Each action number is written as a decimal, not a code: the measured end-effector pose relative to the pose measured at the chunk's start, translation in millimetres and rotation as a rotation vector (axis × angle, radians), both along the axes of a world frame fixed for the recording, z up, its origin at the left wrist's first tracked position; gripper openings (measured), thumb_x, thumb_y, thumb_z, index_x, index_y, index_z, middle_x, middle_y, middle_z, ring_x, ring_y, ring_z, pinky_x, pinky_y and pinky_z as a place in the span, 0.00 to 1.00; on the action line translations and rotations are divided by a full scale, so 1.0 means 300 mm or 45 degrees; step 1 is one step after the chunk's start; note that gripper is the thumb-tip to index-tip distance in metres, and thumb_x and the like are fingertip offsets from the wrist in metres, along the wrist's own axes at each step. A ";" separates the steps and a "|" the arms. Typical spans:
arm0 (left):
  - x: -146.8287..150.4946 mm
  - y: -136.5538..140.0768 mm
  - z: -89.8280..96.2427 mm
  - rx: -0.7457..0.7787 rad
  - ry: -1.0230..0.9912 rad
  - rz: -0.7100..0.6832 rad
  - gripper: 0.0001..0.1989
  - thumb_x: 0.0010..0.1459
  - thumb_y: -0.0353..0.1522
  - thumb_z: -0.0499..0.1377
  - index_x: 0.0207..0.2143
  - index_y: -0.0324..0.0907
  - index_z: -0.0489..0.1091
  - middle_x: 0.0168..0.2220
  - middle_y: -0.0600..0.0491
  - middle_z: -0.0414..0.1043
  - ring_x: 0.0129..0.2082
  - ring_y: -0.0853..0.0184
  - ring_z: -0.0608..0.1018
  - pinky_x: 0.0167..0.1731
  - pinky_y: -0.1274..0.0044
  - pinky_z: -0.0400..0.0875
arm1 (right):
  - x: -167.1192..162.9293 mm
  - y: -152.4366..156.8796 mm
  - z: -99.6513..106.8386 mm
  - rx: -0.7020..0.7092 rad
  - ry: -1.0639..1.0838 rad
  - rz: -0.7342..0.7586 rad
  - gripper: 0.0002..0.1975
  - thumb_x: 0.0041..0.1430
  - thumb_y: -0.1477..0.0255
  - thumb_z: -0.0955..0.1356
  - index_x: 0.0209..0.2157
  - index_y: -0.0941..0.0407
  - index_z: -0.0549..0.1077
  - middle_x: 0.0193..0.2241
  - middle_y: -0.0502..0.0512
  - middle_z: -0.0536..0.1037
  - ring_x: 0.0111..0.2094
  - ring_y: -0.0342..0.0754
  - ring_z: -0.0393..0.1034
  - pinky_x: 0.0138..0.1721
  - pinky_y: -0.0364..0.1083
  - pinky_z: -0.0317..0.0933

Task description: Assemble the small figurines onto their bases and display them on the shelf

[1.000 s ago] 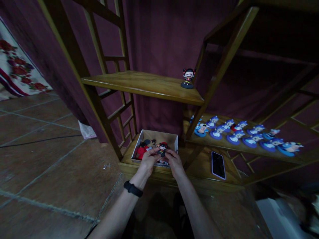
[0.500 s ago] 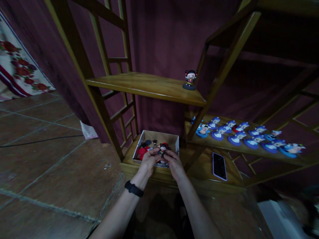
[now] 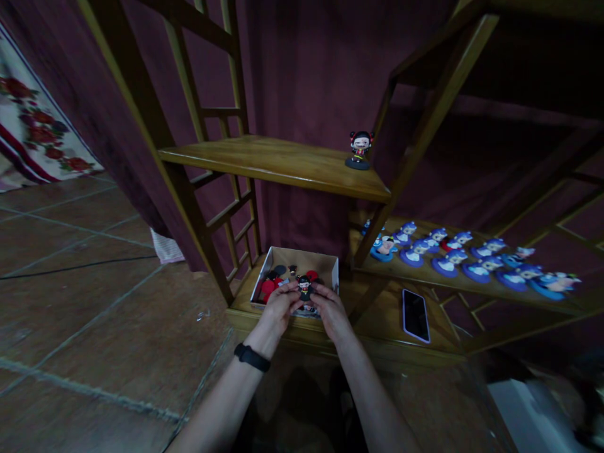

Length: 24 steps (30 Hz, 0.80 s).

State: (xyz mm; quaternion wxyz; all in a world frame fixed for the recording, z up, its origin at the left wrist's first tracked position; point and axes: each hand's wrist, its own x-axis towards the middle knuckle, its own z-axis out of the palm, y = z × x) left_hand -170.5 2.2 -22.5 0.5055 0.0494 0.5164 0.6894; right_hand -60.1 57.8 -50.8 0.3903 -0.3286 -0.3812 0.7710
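Note:
Between my left hand (image 3: 280, 306) and my right hand (image 3: 329, 306) is a small black-haired figurine (image 3: 304, 287) with a dark round base. Fingers of both hands close on it from either side, and it faces up toward me. Beneath it stands an open cardboard box (image 3: 302, 255) on the lowest shelf, with several red and black figurine pieces (image 3: 270, 286) and a dark disc (image 3: 280, 270) inside. My hands hide the front part of the box. A similar figurine (image 3: 360, 150) stands upright on a dark base on the shelf above.
Several blue and white figurines (image 3: 448, 262) stand in rows on the right shelf. Below them a phone (image 3: 416, 315) lies on the lowest board. A wooden post (image 3: 425, 126) rises between the shelf sections. A white box (image 3: 519, 415) is at the lower right.
The held figurine has tilted and shifted slightly left and down between my fingers. Both hands stay in nearly the same place over the box.

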 end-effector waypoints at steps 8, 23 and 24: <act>-0.005 0.009 -0.010 0.008 -0.069 -0.017 0.12 0.45 0.16 0.58 0.33 0.36 0.69 0.24 0.53 0.73 0.20 0.73 0.74 0.25 0.81 0.70 | 0.008 -0.012 0.030 -0.041 0.030 -0.025 0.18 0.36 0.73 0.73 0.35 0.57 0.75 0.33 0.53 0.78 0.33 0.46 0.71 0.37 0.45 0.63; -0.015 0.009 -0.012 0.006 -0.125 -0.060 0.12 0.47 0.18 0.59 0.34 0.37 0.71 0.25 0.52 0.74 0.21 0.74 0.75 0.26 0.81 0.70 | 0.005 -0.022 0.046 -0.134 0.028 -0.068 0.16 0.34 0.74 0.74 0.31 0.57 0.76 0.32 0.53 0.78 0.30 0.44 0.71 0.33 0.43 0.65; -0.015 0.010 -0.011 0.002 -0.128 -0.064 0.12 0.47 0.18 0.59 0.34 0.37 0.71 0.25 0.52 0.74 0.21 0.73 0.75 0.26 0.81 0.70 | 0.005 -0.022 0.046 -0.133 0.025 -0.075 0.16 0.34 0.74 0.74 0.31 0.57 0.76 0.31 0.53 0.78 0.30 0.44 0.71 0.33 0.44 0.65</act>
